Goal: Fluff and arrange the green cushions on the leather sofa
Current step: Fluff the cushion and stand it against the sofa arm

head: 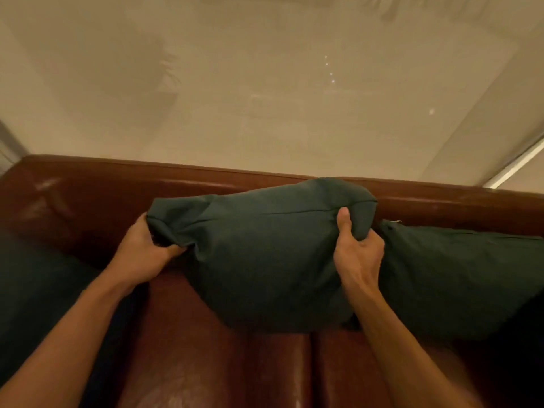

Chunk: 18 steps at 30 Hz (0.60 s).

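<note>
A dark green cushion leans against the backrest of the brown leather sofa, in the middle of the view. My left hand grips its bunched left corner. My right hand clutches its right edge, thumb pressed on the front near the seam. A second green cushion rests against the backrest just to the right, touching the first one. A third dark green cushion lies at the left end of the sofa, partly hidden behind my left forearm.
Behind the sofa rises a pale beige glossy wall. A white frame strip runs diagonally at the right edge. Brown seat cushions show bare leather below the held cushion.
</note>
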Available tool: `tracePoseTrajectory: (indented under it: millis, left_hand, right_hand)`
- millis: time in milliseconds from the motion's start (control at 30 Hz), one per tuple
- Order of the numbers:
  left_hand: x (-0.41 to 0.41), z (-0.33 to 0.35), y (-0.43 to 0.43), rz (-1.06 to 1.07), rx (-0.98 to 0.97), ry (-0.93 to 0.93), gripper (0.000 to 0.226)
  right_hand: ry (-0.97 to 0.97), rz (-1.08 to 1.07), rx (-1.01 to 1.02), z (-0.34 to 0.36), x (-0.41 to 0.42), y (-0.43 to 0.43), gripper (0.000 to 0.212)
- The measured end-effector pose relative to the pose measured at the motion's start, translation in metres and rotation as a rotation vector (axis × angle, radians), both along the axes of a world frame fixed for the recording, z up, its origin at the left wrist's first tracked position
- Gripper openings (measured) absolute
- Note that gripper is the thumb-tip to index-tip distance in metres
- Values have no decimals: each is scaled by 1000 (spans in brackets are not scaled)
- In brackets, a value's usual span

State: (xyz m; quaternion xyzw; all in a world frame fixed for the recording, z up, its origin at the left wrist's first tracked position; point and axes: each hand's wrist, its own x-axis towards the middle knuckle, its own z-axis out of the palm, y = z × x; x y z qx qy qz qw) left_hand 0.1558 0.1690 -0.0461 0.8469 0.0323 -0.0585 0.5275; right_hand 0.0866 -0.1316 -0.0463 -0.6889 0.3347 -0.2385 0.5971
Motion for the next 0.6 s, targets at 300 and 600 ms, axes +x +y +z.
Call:
tracePoseTrajectory:
  millis: [300,600]
  left_hand:
    - [-32,69,-45,-466,347,-57,139]
    - [-36,92,-73,-476,166,-192,122]
  right_hand:
    - [-92,138,-417,62,-18,47,44]
    - [-103,353,-604,103,-29,74,38]
